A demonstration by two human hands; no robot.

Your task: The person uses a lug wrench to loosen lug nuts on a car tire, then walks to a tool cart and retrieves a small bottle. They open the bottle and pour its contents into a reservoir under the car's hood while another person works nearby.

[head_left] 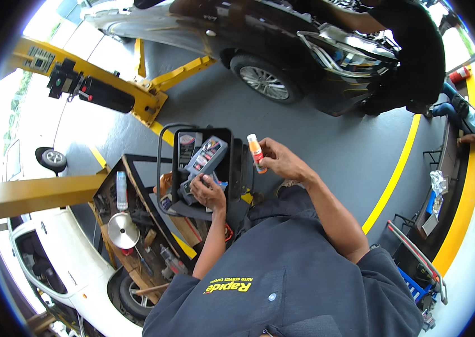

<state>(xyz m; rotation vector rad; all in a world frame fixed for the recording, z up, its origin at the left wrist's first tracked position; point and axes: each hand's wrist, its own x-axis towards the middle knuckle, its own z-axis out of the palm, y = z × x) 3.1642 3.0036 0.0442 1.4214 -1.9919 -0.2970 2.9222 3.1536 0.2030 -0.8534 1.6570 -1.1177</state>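
My right hand (283, 161) holds a small orange bottle (257, 154) with a white cap, tilted, pinched between thumb and fingers. My left hand (209, 192) reaches into a black open-topped bin (227, 133), its fingers curled down among the contents. What they grip is partly hidden. Just beyond those fingers a grey plastic bottle (207, 156) with a printed label leans across the bin. A dark box-shaped container (189, 145) stands behind it, along the bin's far left side.
Left of the bin, a wooden-topped bench (161, 255) carries a spray can (122, 190), a round metal disc (123, 231) and a power tool (171, 261). A yellow lift post (94, 185) stands left. Ahead is a dark car (237, 33), where a person in black (417, 56) leans in.
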